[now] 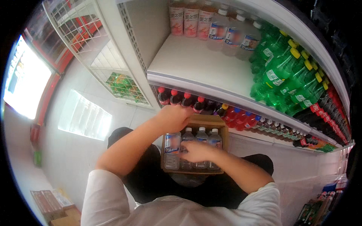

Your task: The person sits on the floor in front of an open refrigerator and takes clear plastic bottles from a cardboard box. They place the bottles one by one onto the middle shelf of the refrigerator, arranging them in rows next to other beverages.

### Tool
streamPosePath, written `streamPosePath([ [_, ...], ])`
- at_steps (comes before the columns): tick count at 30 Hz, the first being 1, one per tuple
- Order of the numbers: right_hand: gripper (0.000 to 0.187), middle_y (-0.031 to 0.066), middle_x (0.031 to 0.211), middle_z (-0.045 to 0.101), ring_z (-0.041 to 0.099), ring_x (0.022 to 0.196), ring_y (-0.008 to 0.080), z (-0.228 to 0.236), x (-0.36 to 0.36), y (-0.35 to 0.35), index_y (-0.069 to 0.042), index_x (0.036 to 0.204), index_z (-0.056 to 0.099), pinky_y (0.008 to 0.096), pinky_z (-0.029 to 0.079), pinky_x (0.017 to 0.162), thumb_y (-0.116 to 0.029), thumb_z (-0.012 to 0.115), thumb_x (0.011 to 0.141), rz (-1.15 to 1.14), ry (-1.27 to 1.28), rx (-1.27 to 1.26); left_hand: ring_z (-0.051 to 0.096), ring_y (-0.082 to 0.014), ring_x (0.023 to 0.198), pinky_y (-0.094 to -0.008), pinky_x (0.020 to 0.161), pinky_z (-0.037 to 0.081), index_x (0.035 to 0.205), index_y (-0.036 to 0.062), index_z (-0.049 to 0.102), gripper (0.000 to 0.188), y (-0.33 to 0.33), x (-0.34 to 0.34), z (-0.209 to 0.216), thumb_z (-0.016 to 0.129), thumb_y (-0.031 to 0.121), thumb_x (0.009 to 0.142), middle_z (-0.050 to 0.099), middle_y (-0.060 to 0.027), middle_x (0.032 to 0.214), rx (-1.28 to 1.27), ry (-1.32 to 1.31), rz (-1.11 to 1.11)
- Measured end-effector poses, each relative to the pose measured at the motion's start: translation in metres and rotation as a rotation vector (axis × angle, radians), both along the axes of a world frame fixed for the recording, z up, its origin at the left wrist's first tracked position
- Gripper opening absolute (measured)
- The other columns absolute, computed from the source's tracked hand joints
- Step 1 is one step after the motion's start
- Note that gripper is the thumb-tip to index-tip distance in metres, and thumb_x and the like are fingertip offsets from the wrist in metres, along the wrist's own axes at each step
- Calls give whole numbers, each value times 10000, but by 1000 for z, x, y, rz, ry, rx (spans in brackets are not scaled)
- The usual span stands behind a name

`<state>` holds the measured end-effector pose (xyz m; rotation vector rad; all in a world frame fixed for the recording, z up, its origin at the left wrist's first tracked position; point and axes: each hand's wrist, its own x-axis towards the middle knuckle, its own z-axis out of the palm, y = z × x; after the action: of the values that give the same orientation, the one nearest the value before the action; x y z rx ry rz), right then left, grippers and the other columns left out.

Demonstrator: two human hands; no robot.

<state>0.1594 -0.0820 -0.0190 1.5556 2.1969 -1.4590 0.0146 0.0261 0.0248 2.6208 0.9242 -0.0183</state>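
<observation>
A cardboard box (225, 141) stands between my knees, with a row of clear plastic drink bottles (214, 143) with white caps and blue labels. My left hand (176, 118) is curled at the box's far left corner, above the leftmost bottle (172, 158), and covers that bottle's top. What its fingers close on is hidden. Across the row reaches my right hand (200, 151), its bent fingers against the second bottle (186, 163) from the left, close beside the leftmost one.
Before me, a white shelf (196, 67) carries pink cartons (191, 20), similar clear bottles (233, 35) and green bottles (277, 73). Its front edge overhangs a lower row of dark bottles (175, 98) and red bottles (241, 119). A wire rack (109, 56) stands left; cartons (49, 203) lie behind at left.
</observation>
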Motion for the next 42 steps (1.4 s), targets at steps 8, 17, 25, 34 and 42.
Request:
streamPosePath([
  [8, 513, 260, 1173, 689, 685, 1099, 365, 58, 58, 1, -13, 1318, 605, 470, 538, 932, -304, 697, 905, -277, 189, 221, 695, -403, 818, -509, 717, 562, 1049, 102, 710, 180, -11, 8, -7, 647, 179, 899, 721, -157, 892, 32, -232, 71],
  [17, 487, 206, 1168, 659, 669, 1061, 373, 27, 68, -23, -29, 1297, 613, 490, 547, 893, -328, 684, 920, -16, -371, 396, 696, -361, 751, -455, 638, 557, 990, 70, 696, 151, -8, 21, 1, 666, 89, 843, 690, -152, 791, 124, -706, 141],
  [25, 438, 195, 1208, 643, 635, 1135, 388, 7, 75, -25, -73, 1266, 626, 499, 523, 946, -336, 681, 920, 157, -316, 222, 519, -482, 1243, -511, 985, 496, 1386, 105, 499, 570, 79, 95, 66, 655, 73, 839, 465, -262, 1407, 466, -648, 212],
  [34, 436, 205, 1226, 641, 638, 1157, 384, 10, 82, -17, -89, 1258, 618, 533, 519, 964, -363, 675, 924, 79, -300, 206, 508, -524, 1292, -577, 1045, 483, 1497, 293, 449, 763, 179, 178, 122, 736, 197, 797, 353, -312, 1510, 464, -429, 383],
  [42, 430, 203, 1244, 631, 610, 1190, 410, 10, 80, -20, -87, 1254, 610, 541, 506, 983, -356, 668, 923, 74, -275, 210, 585, -495, 1181, -537, 985, 517, 1423, 257, 523, 679, 173, 133, 99, 789, 277, 799, 392, -311, 1443, 610, -604, 322],
])
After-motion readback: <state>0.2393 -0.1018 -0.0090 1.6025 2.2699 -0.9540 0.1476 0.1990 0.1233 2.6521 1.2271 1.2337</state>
